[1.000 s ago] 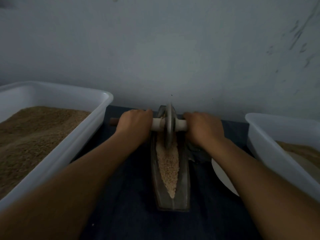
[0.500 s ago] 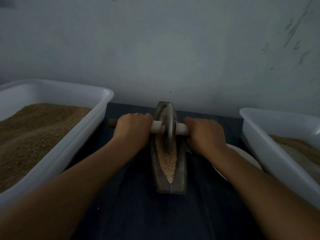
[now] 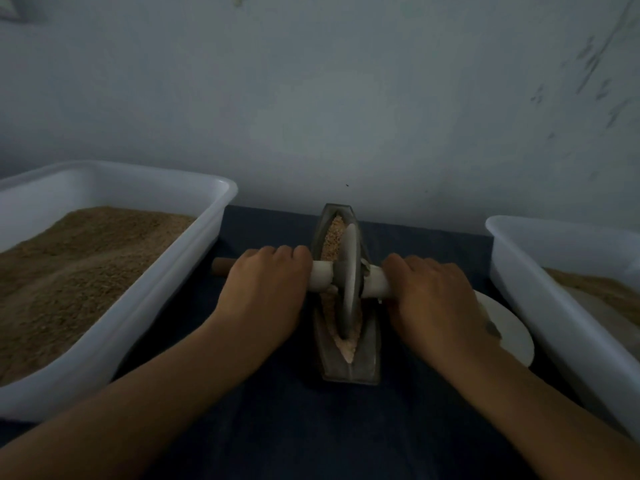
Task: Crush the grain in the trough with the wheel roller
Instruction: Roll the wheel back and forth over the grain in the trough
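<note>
A narrow boat-shaped metal trough [image 3: 371, 358] lies lengthwise on the dark cloth in the middle, with pale crushed grain [image 3: 331, 237] along its groove. The grey wheel roller [image 3: 349, 282] stands upright in the groove, a little nearer than the trough's middle. Its pale axle handle [image 3: 320, 277] sticks out on both sides. My left hand [image 3: 266, 289] grips the left part of the handle, and my right hand [image 3: 429, 299] grips the right part. The handle's brown left tip [image 3: 221, 266] shows past my left hand.
A large white tub [image 3: 166, 292] heaped with brown grain stands at the left. Another white tub [image 3: 540, 292] with grain stands at the right. A white plate [image 3: 509, 334] lies between my right wrist and that tub. A pale wall rises just behind the trough.
The wheel has rolled toward me, from the trough's far end to past its middle, both hands moving with it. More grain shows at the far end now.
</note>
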Demonstrator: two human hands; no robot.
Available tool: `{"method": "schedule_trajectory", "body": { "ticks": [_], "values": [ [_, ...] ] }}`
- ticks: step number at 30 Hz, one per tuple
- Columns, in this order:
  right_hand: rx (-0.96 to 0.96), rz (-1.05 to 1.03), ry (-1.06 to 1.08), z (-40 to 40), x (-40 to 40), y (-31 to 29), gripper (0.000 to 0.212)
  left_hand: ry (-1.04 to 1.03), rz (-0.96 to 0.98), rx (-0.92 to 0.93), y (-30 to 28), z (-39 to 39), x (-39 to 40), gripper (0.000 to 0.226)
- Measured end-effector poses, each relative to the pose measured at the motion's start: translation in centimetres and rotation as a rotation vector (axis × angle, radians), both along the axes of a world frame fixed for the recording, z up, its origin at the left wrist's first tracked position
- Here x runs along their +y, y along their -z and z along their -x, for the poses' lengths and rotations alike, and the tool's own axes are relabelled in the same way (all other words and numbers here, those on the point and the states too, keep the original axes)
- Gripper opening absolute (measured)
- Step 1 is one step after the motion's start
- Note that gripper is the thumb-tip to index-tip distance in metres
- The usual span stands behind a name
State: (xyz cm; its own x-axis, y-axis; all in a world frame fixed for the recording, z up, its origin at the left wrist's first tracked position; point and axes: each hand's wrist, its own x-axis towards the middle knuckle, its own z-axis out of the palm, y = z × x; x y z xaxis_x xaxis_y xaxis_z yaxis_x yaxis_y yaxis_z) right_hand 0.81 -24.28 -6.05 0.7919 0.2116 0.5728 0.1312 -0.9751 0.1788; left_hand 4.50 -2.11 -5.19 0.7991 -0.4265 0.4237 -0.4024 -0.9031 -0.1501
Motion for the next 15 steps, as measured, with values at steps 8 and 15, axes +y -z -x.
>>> {"method": "schedule_trajectory", "body": {
  "ticks": [8, 15],
  "values": [
    [0.045, 0.03, 0.098, -7.7, -0.6, 0.1, 0.019, -0.061, -0.016, -0.044, 0.4, -7.1, -1.8, 0.031],
    [0.24, -0.031, 0.116, -12.5, -1.3, -1.8, 0.025, -0.08, 0.035, 0.016, -0.3, -11.3, -2.8, 0.027]
  ]
}}
